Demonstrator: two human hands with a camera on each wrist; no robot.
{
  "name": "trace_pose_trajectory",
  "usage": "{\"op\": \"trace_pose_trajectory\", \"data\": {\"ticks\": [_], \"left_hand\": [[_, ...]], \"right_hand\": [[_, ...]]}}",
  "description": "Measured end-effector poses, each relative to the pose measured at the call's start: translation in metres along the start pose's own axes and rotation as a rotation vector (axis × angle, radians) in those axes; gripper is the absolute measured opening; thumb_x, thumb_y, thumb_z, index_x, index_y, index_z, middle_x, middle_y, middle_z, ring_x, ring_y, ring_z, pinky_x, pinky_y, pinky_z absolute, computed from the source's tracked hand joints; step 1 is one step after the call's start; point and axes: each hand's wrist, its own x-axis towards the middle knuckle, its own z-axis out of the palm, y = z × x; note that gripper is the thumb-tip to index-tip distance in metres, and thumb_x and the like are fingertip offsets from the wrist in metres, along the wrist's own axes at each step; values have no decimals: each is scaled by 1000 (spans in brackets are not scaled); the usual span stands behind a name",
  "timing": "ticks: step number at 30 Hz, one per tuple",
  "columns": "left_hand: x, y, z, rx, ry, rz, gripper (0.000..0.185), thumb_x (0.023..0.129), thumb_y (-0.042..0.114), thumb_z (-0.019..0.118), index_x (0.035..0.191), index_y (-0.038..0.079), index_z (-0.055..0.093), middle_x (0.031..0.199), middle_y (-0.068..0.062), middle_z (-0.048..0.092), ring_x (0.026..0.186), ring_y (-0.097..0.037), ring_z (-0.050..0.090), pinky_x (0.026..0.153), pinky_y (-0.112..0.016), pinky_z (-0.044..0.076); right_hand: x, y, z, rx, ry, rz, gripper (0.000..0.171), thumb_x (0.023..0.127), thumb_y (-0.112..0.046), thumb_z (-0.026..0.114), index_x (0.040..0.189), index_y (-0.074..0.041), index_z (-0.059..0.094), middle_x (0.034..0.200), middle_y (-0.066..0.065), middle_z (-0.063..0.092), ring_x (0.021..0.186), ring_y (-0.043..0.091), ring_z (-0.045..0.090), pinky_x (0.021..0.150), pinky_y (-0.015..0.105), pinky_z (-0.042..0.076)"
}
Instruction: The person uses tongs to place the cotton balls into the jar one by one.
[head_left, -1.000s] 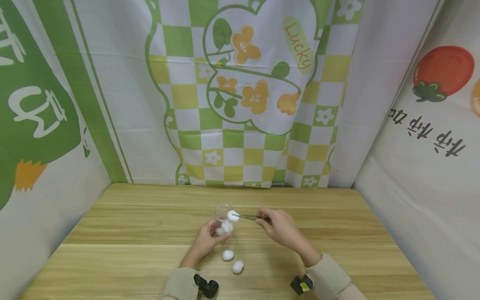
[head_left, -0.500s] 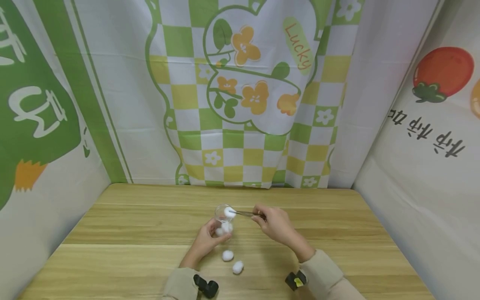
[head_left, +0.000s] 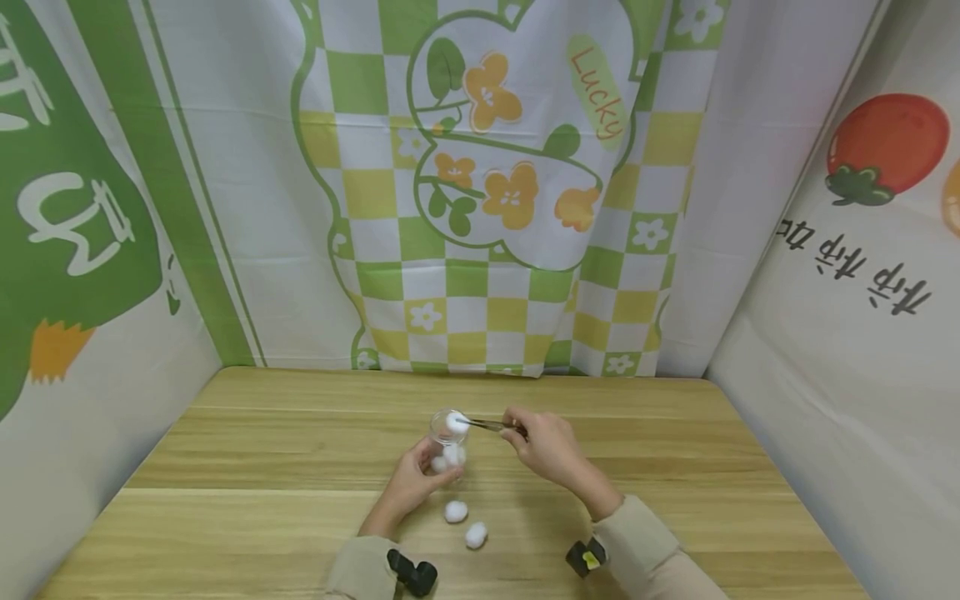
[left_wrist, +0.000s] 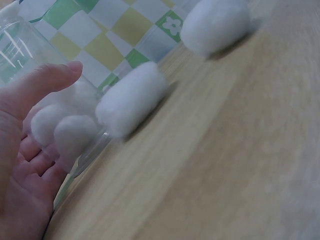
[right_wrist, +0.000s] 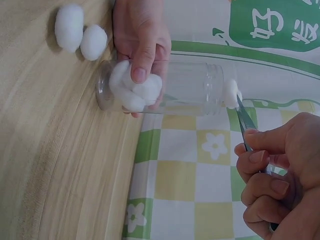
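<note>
Holding a clear, smooth-walled jar [right_wrist: 187, 87] down low with the left hand [head_left: 411, 483], with thumb and fingers wrapped round opposite sides. Looks pretty much upright, a plain cylinder with a ridged neck, and contains a little heap of fluffy white cotton balls [right_wrist: 127, 97] at the bottom, right by that thumb. Pinching slim, shiny metal tweezers [right_wrist: 245, 117] with the right hand, [head_left: 551, 450] with fingers curled in tight. Out past that pinch, at the tips: a single soft cotton ball [right_wrist: 230, 93], just above the jar's mouth, so over the left-hand grip. On the near side of that same grip, a loose oval puff [head_left: 455, 512] and a second puff [head_left: 476, 535], fuzzy, stubby, near each other but not touching, on a table [head_left: 300, 467] with streaky wood grain. Beyond both grips, a checkered cloth [head_left: 480, 287], lightly creased. Behind them, beige fabric sleeves [head_left: 363, 567].
</note>
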Motion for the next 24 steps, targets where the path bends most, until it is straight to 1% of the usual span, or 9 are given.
{"op": "trace_pose_trajectory", "data": {"ticks": [7,14,17,18,21,24], "left_hand": [[0,-1,0,-5,0,-8,37,79,10,78,110,2,60,112,-12,65,114,-22,60,112,-45,44],[1,-1,0,6,3,-7,36,79,11,78,110,2,60,115,-14,66,115,-21,59,111,-44,45],[1,-2,0,10,3,-2,37,80,10,78,110,2,59,117,-15,66,117,-24,59,111,-43,45],[1,-2,0,13,3,0,37,80,10,78,111,2,59,117,-15,66,118,-24,59,111,-44,46],[1,-2,0,17,1,3,39,80,10,78,114,2,59,118,-16,66,119,-26,58,111,-45,45],[0,-1,0,18,-3,3,40,81,11,77,115,2,59,118,-16,66,120,-26,58,112,-47,43]], "right_hand": [[2,-1,2,-8,-13,13,6,90,-17,66,86,-14,63,73,0,69,57,5,49,48,16,32],[5,-1,5,-10,-5,-2,7,90,-17,66,86,-12,63,72,1,69,56,6,51,47,16,33],[4,-1,5,5,8,-21,9,89,-18,67,87,-9,64,71,2,69,56,5,52,47,16,36],[5,5,11,3,21,-47,12,91,-21,65,88,-9,64,70,1,69,55,5,53,46,16,36],[4,6,11,9,36,-59,16,92,-23,64,89,-7,65,72,3,70,57,5,56,47,17,41],[4,6,13,6,28,-30,14,91,-21,66,90,-6,66,74,4,71,59,9,60,48,18,43]]}}
